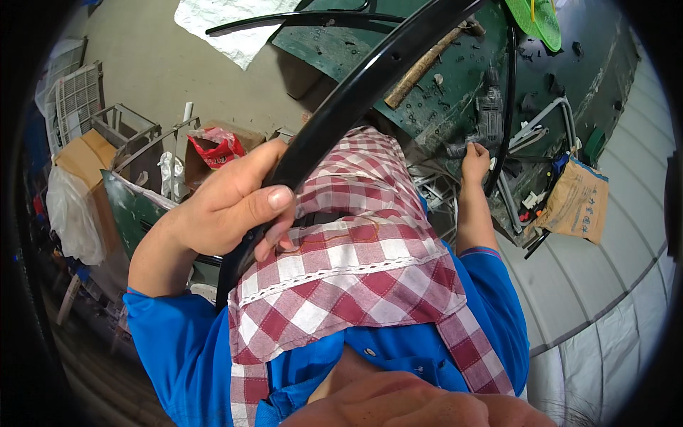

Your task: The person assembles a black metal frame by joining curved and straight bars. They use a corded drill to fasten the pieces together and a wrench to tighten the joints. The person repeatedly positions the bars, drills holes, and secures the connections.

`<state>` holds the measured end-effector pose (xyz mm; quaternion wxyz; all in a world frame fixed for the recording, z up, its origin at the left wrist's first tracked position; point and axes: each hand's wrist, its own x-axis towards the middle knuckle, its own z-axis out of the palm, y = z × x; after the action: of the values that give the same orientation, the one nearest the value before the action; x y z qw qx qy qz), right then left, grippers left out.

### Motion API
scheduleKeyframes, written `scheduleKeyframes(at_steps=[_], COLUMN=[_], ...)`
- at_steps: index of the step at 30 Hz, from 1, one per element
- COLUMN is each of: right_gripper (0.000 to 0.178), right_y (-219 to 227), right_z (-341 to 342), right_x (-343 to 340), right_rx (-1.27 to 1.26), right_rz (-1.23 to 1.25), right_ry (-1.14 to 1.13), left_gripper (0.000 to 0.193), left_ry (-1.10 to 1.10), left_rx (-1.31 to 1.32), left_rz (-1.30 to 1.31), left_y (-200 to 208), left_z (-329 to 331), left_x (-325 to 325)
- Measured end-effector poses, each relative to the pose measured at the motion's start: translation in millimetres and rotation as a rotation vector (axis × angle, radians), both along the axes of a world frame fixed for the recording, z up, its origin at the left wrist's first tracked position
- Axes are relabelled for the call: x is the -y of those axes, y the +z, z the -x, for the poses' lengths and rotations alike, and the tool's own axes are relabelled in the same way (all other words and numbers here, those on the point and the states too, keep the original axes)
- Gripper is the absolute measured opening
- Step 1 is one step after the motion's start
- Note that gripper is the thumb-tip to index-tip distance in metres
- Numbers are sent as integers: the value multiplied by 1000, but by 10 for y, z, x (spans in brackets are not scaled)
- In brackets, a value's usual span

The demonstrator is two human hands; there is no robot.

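Note:
A long, glossy black curved bar (377,67) runs up across my front, with a small hole in it. My left hand (245,199) is wrapped round its lower part, thumb on top. Over the near edge of the green worktable (455,121), my right hand (477,162) has its fingers curled together in a pinch. Whatever is between them is too small to make out. Just beyond those fingers lies a dark power drill (489,114). Beside the drill a second black curved strip (510,107) lies on the table.
A wooden-handled hammer (427,67) and several small black pieces lie on the table. Bright green plastic (537,25) is at the far right. A brown paper bag (573,199) hangs at the right edge. Leftward stand a red bag (217,146), a metal frame (131,128) and cardboard (85,156).

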<state>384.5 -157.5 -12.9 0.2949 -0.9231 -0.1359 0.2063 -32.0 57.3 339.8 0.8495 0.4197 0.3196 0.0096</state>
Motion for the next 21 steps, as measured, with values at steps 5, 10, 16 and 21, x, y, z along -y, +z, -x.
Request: scheduleKeyframes(at_steps=[5,10,16,21], right_gripper=[43,61,50,36], right_y=[-196,-246,855,807], right_z=[-268,-362,-122,-519], right_x=[128,450,55,251], right_rx=[-372,-956,-895,-905], right_rz=[-172,-348,-361,-531], right_ry=[-340,-567,-544,-400], left_gripper=[43,39,44,42], left_ry=[14,-58,-135,-178], left_rx=[49,256,551,778], left_rz=[220,328,-240,-209], left_y=[-131,-86,-299,-628], left_z=[-108,43,-36,-105], left_x=[58,218,571,600])
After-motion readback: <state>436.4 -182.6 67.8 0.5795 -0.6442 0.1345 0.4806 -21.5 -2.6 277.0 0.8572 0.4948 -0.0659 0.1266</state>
